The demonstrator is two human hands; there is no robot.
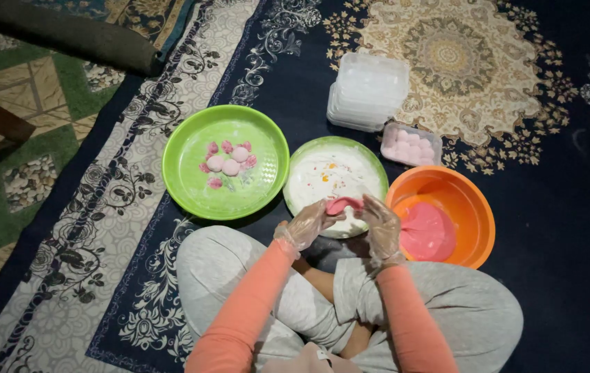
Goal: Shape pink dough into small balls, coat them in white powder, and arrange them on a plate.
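Pink dough piece (344, 204) was pinched between both gloved hands, left hand (306, 224) and right hand (381, 224), above the floured green plate (378, 162).

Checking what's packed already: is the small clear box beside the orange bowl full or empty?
Full: the small clear box shows pale pink pieces filling it.

The person sits cross-legged, knees spread wide, with both forearms reaching forward over the lap. The left hand (306, 224) and the right hand (380, 224) wear thin clear gloves and meet close together at chest centre, fingers curled inward toward each other. Both wrists bend slightly, palms turned partly up. Long sleeves cover both arms to the wrists.
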